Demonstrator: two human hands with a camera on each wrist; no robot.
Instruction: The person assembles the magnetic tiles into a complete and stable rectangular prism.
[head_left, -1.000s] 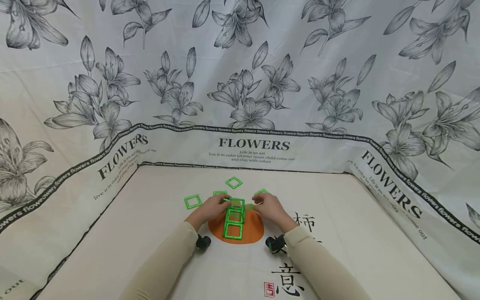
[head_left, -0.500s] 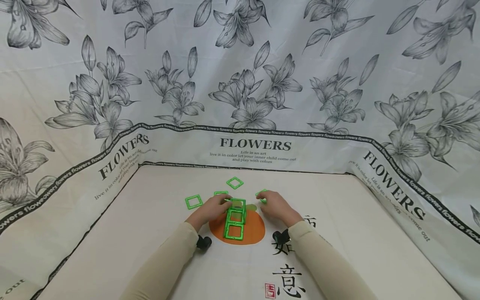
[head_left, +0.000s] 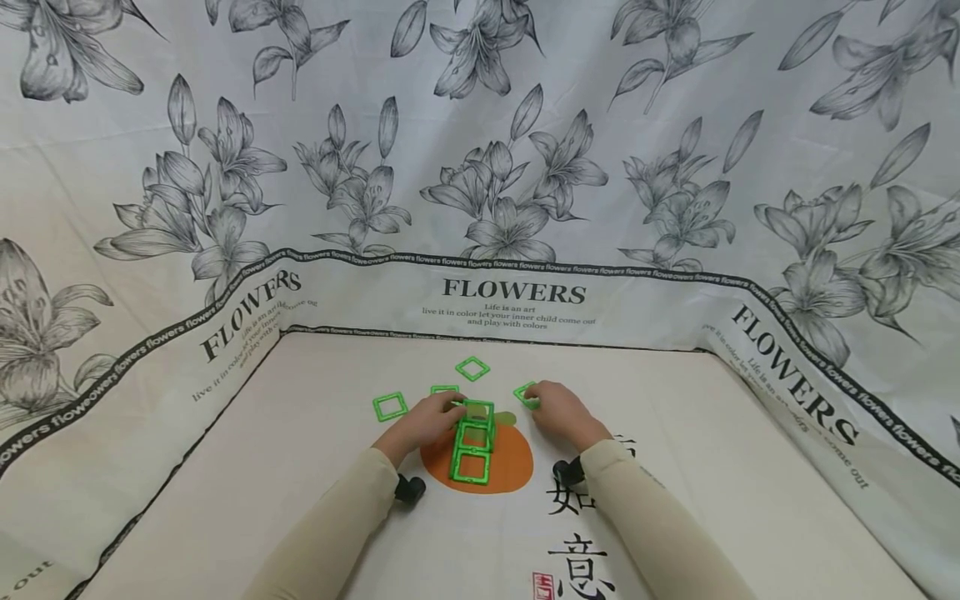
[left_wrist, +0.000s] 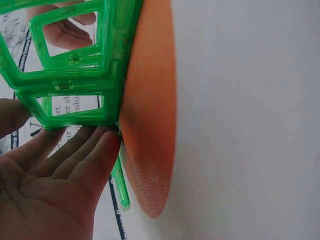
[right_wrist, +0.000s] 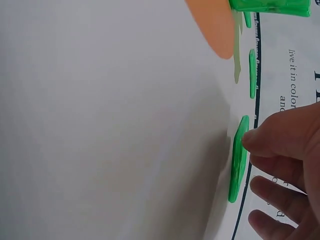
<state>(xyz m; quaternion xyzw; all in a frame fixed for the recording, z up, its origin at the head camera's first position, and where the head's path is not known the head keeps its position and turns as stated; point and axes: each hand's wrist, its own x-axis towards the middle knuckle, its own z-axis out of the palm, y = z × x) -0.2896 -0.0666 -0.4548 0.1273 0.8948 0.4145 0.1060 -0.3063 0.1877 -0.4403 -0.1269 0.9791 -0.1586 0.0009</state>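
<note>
A hollow structure of green magnetic building tiles [head_left: 472, 452] stands on the orange persimmon print in the head view. My left hand [head_left: 426, 423] holds it at its far left part. In the left wrist view, the fingers [left_wrist: 97, 150] lie along one tile wall and the thumb [left_wrist: 12, 116] is at the wall's edge. Off to the right, my right hand [head_left: 564, 414] is at a loose green tile [right_wrist: 238, 165] lying on the cloth. Its thumb tip [right_wrist: 250, 141] touches that tile, while the other fingers stay loosely bent just off it.
More loose green tiles lie around: a square one [head_left: 377, 409] at left, a diamond-turned one [head_left: 472, 358] at the back, and one [head_left: 444, 387] behind my left hand. White floral cloth [head_left: 513, 289] walls the back and both sides.
My right hand has moved away from the structure, rightward to the loose tile, and its thumb now touches it. The left hand keeps its place on the structure.
</note>
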